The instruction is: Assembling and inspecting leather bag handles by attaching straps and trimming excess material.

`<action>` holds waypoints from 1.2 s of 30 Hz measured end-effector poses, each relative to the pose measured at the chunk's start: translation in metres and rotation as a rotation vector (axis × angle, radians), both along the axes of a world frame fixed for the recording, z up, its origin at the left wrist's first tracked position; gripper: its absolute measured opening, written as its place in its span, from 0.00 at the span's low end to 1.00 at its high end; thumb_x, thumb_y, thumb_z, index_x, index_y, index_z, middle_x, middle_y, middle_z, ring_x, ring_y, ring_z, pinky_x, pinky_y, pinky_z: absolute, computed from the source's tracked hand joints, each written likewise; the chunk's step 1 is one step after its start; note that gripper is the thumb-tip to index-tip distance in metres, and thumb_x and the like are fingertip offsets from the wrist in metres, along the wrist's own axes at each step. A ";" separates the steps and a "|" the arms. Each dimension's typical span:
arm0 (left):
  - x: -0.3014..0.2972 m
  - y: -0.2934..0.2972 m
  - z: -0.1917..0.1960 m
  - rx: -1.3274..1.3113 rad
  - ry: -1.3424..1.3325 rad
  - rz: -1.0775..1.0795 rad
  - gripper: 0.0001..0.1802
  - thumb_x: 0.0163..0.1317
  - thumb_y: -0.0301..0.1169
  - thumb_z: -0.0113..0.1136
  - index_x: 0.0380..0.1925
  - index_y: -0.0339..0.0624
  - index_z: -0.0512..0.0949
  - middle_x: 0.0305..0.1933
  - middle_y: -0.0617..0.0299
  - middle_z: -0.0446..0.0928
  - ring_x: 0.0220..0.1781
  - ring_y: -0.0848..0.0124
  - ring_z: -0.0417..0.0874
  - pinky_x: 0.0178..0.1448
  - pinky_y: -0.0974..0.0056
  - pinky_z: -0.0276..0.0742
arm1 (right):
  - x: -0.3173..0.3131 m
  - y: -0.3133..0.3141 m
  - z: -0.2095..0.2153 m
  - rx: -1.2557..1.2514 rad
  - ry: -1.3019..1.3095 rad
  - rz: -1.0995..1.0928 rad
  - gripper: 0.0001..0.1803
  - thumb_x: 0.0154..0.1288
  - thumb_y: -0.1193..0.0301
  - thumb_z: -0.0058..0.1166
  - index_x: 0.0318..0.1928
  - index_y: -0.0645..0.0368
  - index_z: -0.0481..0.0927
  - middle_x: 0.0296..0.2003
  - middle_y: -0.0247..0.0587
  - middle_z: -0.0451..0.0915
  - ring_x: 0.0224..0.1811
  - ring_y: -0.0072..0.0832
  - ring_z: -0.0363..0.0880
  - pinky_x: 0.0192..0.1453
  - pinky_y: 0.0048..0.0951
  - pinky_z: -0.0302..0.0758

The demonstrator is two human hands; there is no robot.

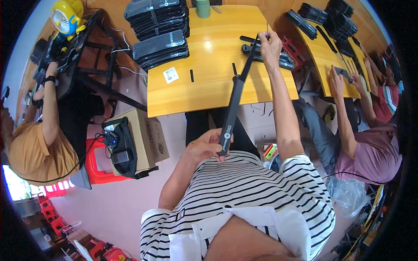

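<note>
A crowded workroom with a pale pink floor surrounds a yellow wooden table [209,87], seen from above in the head view. The left hand [204,147] is closed around the lower end of a long black strap-like strip [235,102], close to the striped shirt. The strip rises at a slant over the table's near edge to the right hand [269,42], whose fingers pinch its upper end with a thin pin-like piece poking up above them.

Just beyond the right hand lie more black strips [278,58] beside a red holder [294,48]. Stacks of flat black packs [160,26] fill the far left of the table; a white label [170,75] and a small black piece [191,75] lie on the bare top. A green cup [202,8] stands at the far edge. A cardboard box [146,135] sits on the floor left of the table. Other people work on both sides.
</note>
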State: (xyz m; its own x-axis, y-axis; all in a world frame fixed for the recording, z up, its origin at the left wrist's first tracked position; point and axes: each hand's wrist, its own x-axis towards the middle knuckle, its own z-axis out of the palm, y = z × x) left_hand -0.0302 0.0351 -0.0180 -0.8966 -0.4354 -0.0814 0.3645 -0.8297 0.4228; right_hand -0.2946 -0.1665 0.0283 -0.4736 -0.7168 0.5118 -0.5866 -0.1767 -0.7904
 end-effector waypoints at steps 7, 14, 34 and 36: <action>0.006 -0.013 0.019 -0.089 0.009 0.046 0.23 0.45 0.29 0.67 0.40 0.33 0.69 0.27 0.55 0.78 0.24 0.71 0.81 0.27 0.72 0.77 | -0.001 -0.031 0.015 -0.102 0.017 -0.106 0.09 0.51 0.70 0.55 0.25 0.66 0.77 0.27 0.50 0.76 0.33 0.41 0.76 0.40 0.36 0.69; 0.043 0.008 0.009 -0.243 -0.263 0.128 0.24 0.45 0.28 0.66 0.42 0.32 0.69 0.29 0.51 0.79 0.30 0.66 0.82 0.33 0.69 0.79 | -0.082 -0.041 0.064 -0.261 -0.069 -0.033 0.11 0.56 0.68 0.55 0.28 0.66 0.77 0.22 0.35 0.76 0.26 0.18 0.70 0.34 0.23 0.69; 0.081 -0.093 -0.051 -0.109 -1.008 0.645 0.20 0.60 0.38 0.52 0.34 0.26 0.73 0.26 0.45 0.79 0.26 0.63 0.83 0.27 0.72 0.81 | -0.037 0.099 0.066 0.024 -0.543 0.498 0.07 0.59 0.71 0.54 0.34 0.62 0.76 0.24 0.38 0.78 0.09 0.10 0.58 0.11 0.10 0.50; 0.085 -0.094 -0.054 -0.103 -1.123 0.538 0.22 0.61 0.41 0.49 0.30 0.27 0.75 0.24 0.46 0.79 0.23 0.65 0.82 0.24 0.72 0.79 | -0.038 0.101 0.064 0.018 -0.569 0.521 0.07 0.59 0.71 0.54 0.34 0.62 0.76 0.24 0.38 0.78 0.09 0.10 0.58 0.11 0.10 0.50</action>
State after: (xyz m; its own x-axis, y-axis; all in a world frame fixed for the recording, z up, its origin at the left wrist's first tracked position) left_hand 0.0551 -0.0590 -0.0716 -0.0601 -0.7745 -0.6298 0.0427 -0.6323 0.7735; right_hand -0.3326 -0.0654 0.0924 -0.2600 -0.9251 0.2767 0.0667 -0.3030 -0.9506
